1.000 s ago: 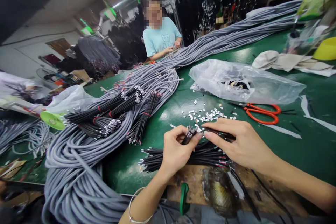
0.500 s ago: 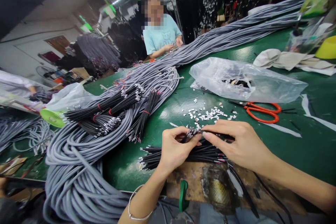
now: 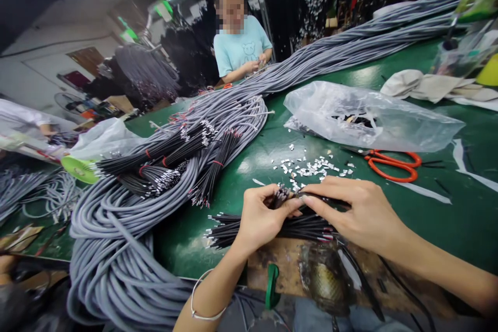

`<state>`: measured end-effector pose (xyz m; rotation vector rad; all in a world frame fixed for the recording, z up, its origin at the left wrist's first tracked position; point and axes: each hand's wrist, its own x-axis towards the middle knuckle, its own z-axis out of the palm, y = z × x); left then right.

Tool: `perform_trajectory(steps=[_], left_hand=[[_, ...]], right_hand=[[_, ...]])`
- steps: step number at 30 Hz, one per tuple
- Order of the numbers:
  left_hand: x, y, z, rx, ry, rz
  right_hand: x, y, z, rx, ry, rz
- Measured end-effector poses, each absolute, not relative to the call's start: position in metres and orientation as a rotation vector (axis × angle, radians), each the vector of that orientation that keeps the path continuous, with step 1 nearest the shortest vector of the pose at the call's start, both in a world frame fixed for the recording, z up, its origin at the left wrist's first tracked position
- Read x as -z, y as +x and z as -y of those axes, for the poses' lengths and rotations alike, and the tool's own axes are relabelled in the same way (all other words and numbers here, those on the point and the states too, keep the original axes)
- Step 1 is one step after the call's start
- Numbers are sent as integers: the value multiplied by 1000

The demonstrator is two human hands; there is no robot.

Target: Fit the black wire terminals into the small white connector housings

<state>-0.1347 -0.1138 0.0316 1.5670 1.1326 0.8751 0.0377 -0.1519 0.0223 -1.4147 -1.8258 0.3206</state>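
My left hand point(image 3: 261, 215) is closed around a small bundle of black wires point(image 3: 280, 196), whose pale stripped tips stick up past the fingers. Against its thumb and fingertips, my right hand point(image 3: 346, 205) pinches with thumb and forefinger. A dark, slim length runs under the right palm; whether it is wire or a tool I cannot tell. Below both hands lies a larger bundle of short black wires point(image 3: 225, 231) with silvery and reddish ends, partly covered by the left hand. Small white bits point(image 3: 311, 167) are scattered on the table just beyond my fingers.
Orange-handled scissors point(image 3: 397, 163) and a clear plastic bag point(image 3: 412, 119) lie beyond my right hand. Thick grey cables point(image 3: 128, 270) with tied black wire ends point(image 3: 221, 161) coil at left. A wooden board point(image 3: 280, 264) edges the green table point(image 3: 182, 249). Across it, a person point(image 3: 243, 52) works.
The hands hold almost the same pose, touching at the fingertips. The left hand's bundle has turned slightly. The whole view has shifted a little.
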Motion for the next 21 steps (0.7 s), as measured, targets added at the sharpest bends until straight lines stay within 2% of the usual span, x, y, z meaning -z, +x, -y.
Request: perform_trajectory(steps=[5,13,21], left_hand=[[-40,-137,113,-730,1555,-1025],[-32,-135,113,-803,1756,-1161],[-31,-136,114,-743,1635,-1007]], right_hand=[[-26,42,151,-394,-1406,1796],[-26,36,152,-682,-1221,1635],[-28,35,153,-672,-1237,1630]])
